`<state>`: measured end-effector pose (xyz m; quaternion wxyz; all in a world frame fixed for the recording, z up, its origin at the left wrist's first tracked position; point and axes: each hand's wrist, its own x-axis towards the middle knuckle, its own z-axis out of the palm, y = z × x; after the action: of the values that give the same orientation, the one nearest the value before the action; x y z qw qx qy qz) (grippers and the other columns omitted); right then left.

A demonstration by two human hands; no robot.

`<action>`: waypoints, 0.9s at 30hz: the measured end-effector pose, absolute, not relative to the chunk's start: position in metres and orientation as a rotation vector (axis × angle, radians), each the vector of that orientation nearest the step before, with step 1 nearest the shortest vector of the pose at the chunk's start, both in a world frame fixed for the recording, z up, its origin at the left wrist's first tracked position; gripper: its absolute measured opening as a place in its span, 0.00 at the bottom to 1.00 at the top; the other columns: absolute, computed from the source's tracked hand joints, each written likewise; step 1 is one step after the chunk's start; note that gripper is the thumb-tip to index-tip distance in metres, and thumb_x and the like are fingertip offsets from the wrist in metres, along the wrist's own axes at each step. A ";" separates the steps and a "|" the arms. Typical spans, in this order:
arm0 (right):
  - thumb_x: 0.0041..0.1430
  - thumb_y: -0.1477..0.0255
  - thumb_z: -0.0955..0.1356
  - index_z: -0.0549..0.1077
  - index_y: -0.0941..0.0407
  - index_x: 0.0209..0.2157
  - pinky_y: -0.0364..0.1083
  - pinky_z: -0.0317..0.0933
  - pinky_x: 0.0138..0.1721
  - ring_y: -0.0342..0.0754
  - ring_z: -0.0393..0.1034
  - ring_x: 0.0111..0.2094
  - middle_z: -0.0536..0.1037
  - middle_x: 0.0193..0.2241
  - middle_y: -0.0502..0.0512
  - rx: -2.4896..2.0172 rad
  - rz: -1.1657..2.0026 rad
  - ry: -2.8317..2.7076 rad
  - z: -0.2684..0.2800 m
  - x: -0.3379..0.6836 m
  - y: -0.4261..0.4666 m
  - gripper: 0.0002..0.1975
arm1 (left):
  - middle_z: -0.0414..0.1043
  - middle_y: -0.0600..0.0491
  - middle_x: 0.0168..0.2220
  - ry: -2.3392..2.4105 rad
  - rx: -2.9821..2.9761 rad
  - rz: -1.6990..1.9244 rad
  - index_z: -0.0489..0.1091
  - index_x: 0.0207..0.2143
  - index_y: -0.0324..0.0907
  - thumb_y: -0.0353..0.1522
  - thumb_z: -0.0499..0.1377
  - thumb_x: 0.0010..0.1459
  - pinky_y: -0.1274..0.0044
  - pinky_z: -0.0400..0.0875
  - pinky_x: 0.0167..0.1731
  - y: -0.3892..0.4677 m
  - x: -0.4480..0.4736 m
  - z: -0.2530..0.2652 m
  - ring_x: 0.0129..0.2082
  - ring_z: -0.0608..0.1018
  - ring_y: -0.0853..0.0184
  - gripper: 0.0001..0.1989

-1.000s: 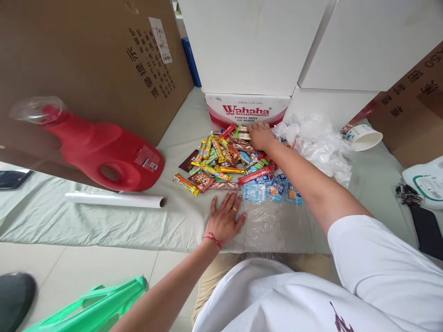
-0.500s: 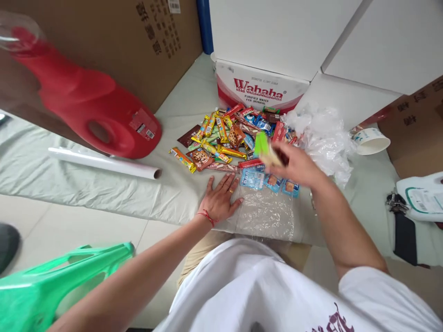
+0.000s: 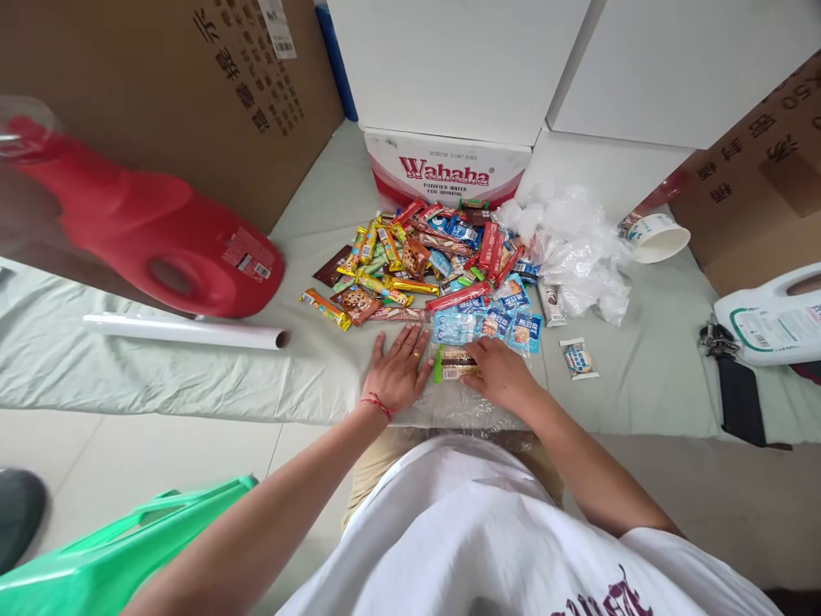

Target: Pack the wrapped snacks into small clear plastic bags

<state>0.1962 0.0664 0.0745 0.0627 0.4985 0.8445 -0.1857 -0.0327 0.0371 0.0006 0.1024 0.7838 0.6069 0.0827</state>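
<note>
In the centre, the right hand (image 3: 504, 372) pinches a green-ended packet (image 3: 454, 365) and the left hand (image 3: 396, 374) is spread; at left, the opaque red bottle (image 3: 173, 227) hides its contents.

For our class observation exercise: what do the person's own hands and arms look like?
The left hand wears a gold-coloured ring and, at the wrist, a thin red bracelet. The right hand is ungloved, its wrist bare. A short white sleeve shows on the right arm; no left sleeve shows.
</note>
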 end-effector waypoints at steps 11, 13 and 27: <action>0.64 0.67 0.70 0.68 0.59 0.62 0.55 0.59 0.52 0.63 0.64 0.55 0.74 0.53 0.67 1.443 -0.383 2.533 0.073 0.187 0.062 0.26 | 0.52 0.48 0.74 1.832 2.307 0.241 0.53 0.74 0.46 0.38 0.38 0.73 0.49 0.41 0.72 0.038 -0.034 -0.004 0.74 0.58 0.56 0.30; 0.64 0.66 0.71 0.68 0.59 0.62 0.55 0.59 0.51 0.63 0.64 0.55 0.74 0.52 0.66 1.446 -0.389 2.537 0.073 0.191 0.062 0.27 | 0.52 0.48 0.74 1.829 2.307 0.255 0.53 0.74 0.45 0.39 0.39 0.73 0.48 0.41 0.72 0.038 -0.034 -0.006 0.74 0.58 0.55 0.30; 0.63 0.64 0.73 0.69 0.57 0.62 0.55 0.58 0.52 0.62 0.64 0.54 0.74 0.52 0.65 1.383 -0.418 2.663 0.065 0.195 0.061 0.28 | 0.52 0.46 0.74 1.868 2.288 0.230 0.55 0.73 0.46 0.37 0.42 0.71 0.45 0.45 0.70 0.036 -0.033 -0.003 0.74 0.58 0.53 0.30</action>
<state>0.1954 0.0608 0.0648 0.0558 0.4557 0.8776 -0.1378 -0.0328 0.0360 -0.0025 0.0892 0.7692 0.6280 0.0773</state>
